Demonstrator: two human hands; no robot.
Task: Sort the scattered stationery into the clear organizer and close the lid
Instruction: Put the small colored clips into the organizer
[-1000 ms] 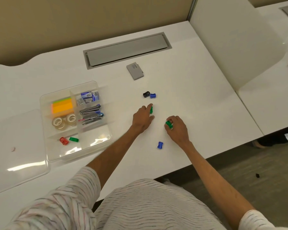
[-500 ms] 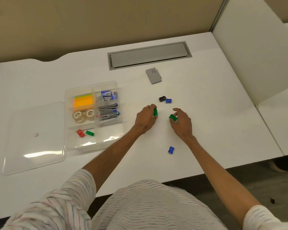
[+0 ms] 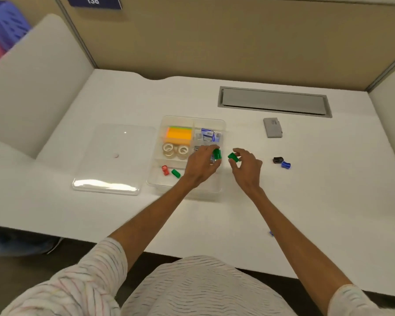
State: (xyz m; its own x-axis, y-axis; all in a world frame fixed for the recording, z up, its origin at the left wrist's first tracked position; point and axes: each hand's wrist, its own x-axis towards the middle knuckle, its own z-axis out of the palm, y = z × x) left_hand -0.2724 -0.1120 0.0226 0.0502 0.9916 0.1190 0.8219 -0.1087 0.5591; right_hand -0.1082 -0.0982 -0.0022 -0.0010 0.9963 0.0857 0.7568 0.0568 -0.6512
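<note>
Clear plastic compartmented organizer [image 3: 167, 184], uncovered, is set on the white bench [image 3: 306, 201]; its flat clear lid [image 3: 114, 160] is laid just beside it, to the left. Contained: an orange sticky-note pad [image 3: 179, 134], two tape rolls [image 3: 175, 150], blue-and-white staple boxes [image 3: 210, 134]. A small red plastic sharpener [image 3: 165, 170] and a small green plastic sharpener [image 3: 175, 173] are found close together in the front-left compartment.

The left hand [image 3: 201, 166], over the organizer's right side, is pinched on a second green sharpener [image 3: 217, 153]. The right hand [image 3: 246, 167], just beside the organizer's right wall, is pinched on a third green sharpener [image 3: 233, 157]. The hands are held apart.

A black sharpener [image 3: 278, 159] and a blue sharpener [image 3: 286, 165] are seen side by side on the bench to the right, with a flat grey case [image 3: 272, 127] beyond them.
</note>
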